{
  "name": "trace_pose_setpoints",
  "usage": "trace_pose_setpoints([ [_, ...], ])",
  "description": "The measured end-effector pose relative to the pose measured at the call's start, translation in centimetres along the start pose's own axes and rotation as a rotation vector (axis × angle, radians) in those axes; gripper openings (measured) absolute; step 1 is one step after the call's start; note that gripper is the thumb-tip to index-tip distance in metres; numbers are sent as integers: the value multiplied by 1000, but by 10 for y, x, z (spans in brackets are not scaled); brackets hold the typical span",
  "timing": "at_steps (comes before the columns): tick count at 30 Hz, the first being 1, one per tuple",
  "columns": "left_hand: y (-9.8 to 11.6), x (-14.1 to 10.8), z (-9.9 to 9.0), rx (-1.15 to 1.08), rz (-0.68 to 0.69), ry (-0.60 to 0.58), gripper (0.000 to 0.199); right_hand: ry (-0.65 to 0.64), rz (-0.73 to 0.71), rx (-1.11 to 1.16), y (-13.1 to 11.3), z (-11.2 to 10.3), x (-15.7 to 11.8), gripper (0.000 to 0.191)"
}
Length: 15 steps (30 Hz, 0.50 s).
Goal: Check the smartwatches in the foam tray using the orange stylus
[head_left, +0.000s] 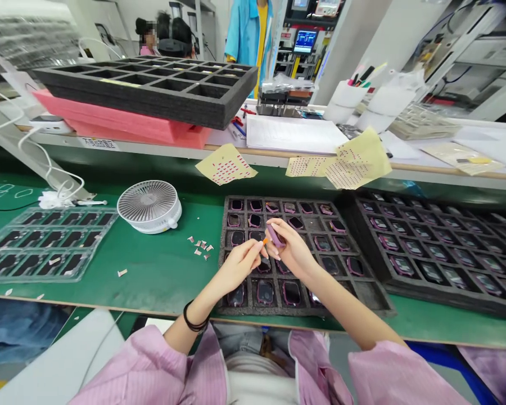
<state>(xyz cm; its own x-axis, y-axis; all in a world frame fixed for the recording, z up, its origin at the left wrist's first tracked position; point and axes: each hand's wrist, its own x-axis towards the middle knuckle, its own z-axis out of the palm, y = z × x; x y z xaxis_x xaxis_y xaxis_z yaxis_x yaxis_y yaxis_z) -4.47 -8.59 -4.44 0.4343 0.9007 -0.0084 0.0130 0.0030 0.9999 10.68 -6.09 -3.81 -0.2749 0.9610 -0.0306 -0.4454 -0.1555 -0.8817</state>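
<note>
My right hand (293, 247) is closed around a purple smartwatch case (275, 235), tilted on its edge between thumb and fingers. Against its left side, my left hand (244, 261) pinches a small orange piece (265, 241); its far end is hidden at the watch, so I cannot tell whether it is attached. Both hands hover over a dark foam tray (373, 297) whose cells hold several purple-framed watches, such as one watch (291, 292) in the front row. The fingers hide some of the middle cells.
A second foam tray (388, 278) of watches lies right. To the left are a white fan (149, 205), small loose parts (200, 246) and a clear plastic tray (84, 270) with dark pieces. On the shelf, a black foam tray (223, 109) overhangs pink foam (122, 121). Yellow dotted sheets (226, 165) hang down.
</note>
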Motion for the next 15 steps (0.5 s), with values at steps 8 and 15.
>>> trace_pose_setpoints([
  [8,0,-1,-1,-38,-18,-7,43,9,34,25,7,9,1,26],
  [15,7,-1,-6,-40,-42,-41,42,-18,35,-3,7,10,-1,27],
])
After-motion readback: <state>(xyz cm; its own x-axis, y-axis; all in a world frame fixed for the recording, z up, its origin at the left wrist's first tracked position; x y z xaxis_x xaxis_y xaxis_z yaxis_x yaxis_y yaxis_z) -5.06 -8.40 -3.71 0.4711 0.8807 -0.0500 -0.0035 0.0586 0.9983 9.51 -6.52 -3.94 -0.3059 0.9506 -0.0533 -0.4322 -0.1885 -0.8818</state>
